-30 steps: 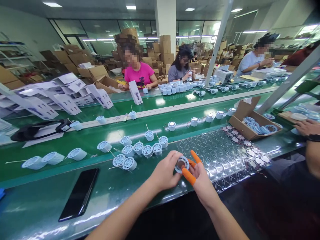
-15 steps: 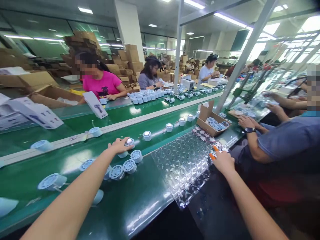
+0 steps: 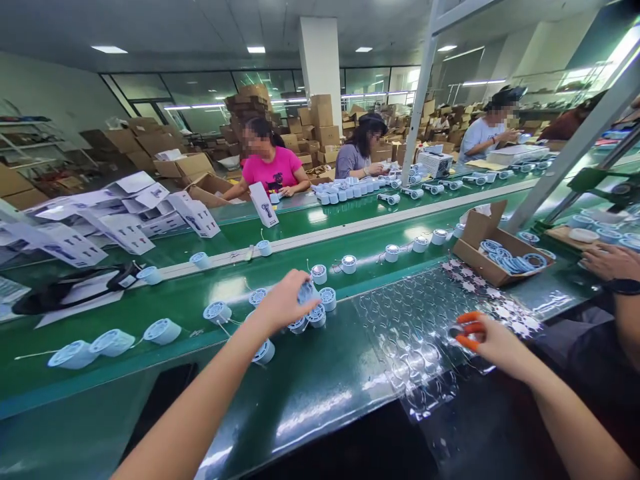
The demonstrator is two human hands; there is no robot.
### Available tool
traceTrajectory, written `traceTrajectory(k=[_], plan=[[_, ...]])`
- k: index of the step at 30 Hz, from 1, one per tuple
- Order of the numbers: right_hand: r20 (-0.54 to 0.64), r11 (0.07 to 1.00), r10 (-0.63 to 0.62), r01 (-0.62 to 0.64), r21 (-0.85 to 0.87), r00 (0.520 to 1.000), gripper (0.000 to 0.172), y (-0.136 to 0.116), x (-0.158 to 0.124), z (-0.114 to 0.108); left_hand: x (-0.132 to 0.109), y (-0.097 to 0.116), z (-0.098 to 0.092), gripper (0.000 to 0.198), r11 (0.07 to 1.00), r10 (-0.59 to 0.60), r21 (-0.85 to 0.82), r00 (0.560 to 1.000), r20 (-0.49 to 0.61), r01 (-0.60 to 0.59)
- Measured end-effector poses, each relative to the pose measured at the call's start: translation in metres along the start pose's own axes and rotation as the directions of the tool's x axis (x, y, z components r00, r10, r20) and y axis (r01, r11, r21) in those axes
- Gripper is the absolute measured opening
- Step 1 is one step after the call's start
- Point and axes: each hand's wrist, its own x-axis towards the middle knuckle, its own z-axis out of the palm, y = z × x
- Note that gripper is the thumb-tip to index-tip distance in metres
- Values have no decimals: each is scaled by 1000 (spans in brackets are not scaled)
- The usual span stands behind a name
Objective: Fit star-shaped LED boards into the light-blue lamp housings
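Observation:
My left hand (image 3: pixel 286 301) is closed around a light-blue round fan housing (image 3: pixel 309 293), tilted above a small cluster of similar housings (image 3: pixel 316 315) on the near side of the line. My right hand (image 3: pixel 497 343) wears orange finger covers and pinches a small round metallic disc (image 3: pixel 455 331). It hovers over the right part of a clear plastic blister tray (image 3: pixel 400 313). Flat silvery star-shaped parts (image 3: pixel 510 313) lie at the tray's far right end. Just beyond my left hand stands a housing with a shiny centre (image 3: pixel 319 273).
More housings stand along the green belt (image 3: pixel 280 267). An open cardboard box (image 3: pixel 480 247) of blue rings stands behind the tray, beside a slanted metal post (image 3: pixel 565 133). Co-workers sit across the belt; a co-worker's hand (image 3: pixel 613 261) is at the right. White printed boxes (image 3: pixel 120 220) are piled left.
The view has swung left. My left hand has a housing raised in its fingers. My right hand has come up from the tray area with a small disc between its fingertips.

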Motion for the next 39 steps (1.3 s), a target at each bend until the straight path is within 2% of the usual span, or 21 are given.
traceTrajectory(k=[1, 2, 3, 4, 5, 7, 9, 10, 13, 17, 21, 25, 30, 32, 33, 35, 36, 37, 39], plan=[[192, 993, -82, 64, 98, 978, 36, -18, -4, 12, -19, 16, 9, 47, 999, 36, -26, 999, 34, -35], [329, 982, -150, 102, 160, 932, 35, -34, -7, 24, -38, 31, 20, 44, 998, 45, -36, 997, 68, -43], [412, 974, -198, 131, 185, 890, 34, -49, -10, 35, -55, 42, 33, 41, 999, 29, -34, 995, 96, -25], [430, 968, -238, 176, 181, 871, 33, -61, -11, 46, -70, 50, 47, 39, 1000, -6, -27, 993, 115, 9], [378, 961, -274, 235, 145, 885, 31, -70, -12, 55, -83, 54, 61, 37, 998, -50, -16, 991, 120, 53], [178, 950, -311, 312, 25, 933, 34, -80, -14, 70, -102, 55, 84, 37, 989, -144, -16, 985, 94, 146], [8, 948, -311, 311, -72, 950, 38, -79, -18, 81, -114, 50, 98, 42, 978, -193, -78, 980, 40, 195], [-22, 948, -305, 302, -98, 952, 38, -76, -22, 85, -118, 46, 101, 45, 971, -201, -129, 980, 13, 201], [17, 942, -304, 303, -143, 953, 35, -66, -35, 95, -126, 40, 101, 45, 940, -197, -287, 980, -19, 184], [73, 943, -287, 295, -156, 955, 35, -58, -42, 101, -123, 35, 95, 28, 906, -199, -382, 980, -10, 181], [104, 951, -257, 271, -152, 961, 32, -59, -35, 97, -109, 27, 97, 30, 900, -249, -363, 968, 23, 241], [119, 954, -245, 261, -147, 962, 28, -61, -32, 94, -102, 21, 112, 42, 886, -302, -340, 949, 90, 314], [82, 975, -206, 212, -71, 975, 30, -72, -40, 87, -113, 34, 129, 37, 895, -383, -244, 924, 3, 372], [69, 982, -186, 187, -8, 980, 29, -84, -46, 83, -117, 41, 127, 35, 928, -347, -184, 932, -106, 325], [70, 983, -184, 183, 23, 980, 27, -92, -50, 82, -119, 44, 124, 32, 951, -295, -152, 934, -200, 268], [88, 977, -204, 197, 78, 975, 24, -114, -61, 80, -122, 49, 113, 28, 992, -117, -96, 907, -404, 84], [102, 971, -226, 217, 98, 969, 23, -127, -67, 81, -123, 52, 106, 35, 996, -8, -81, 882, -471, -35], [121, 962, -259, 245, 117, 958, 23, -141, -74, 82, -124, 55, 99, 45, 984, 99, -80, 864, -494, -159], [167, 936, -338, 313, 159, 926, 22, -170, -89, 85, -124, 63, 86, 59, 920, 314, -86, 849, -424, -383]])
